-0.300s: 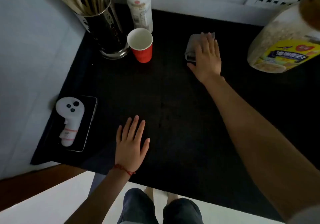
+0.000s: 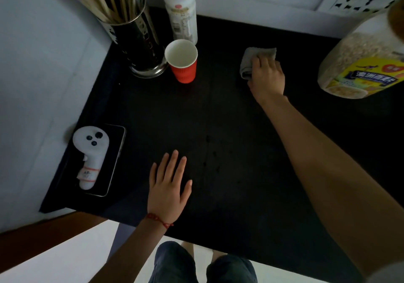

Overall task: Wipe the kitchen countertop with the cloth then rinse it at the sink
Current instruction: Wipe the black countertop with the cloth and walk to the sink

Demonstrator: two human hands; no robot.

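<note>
A small grey cloth [image 2: 251, 58] lies on the black countertop [image 2: 229, 151] near its back edge. My right hand [image 2: 266, 77] presses down on the cloth with curled fingers, covering its right and lower part. My left hand [image 2: 168, 186] rests flat on the countertop near the front edge, fingers spread, holding nothing. No sink is in view.
A red paper cup [image 2: 182, 64] stands left of the cloth. Behind it are a white bottle [image 2: 181, 13] and a metal holder of chopsticks [image 2: 135, 42]. A phone with a white controller [image 2: 91, 158] lies at the left edge. A big oat jar [image 2: 360, 64] stands at right.
My right hand has curled its fingers on the cloth and drawn it slightly to the right. The left hand has stayed in place.
</note>
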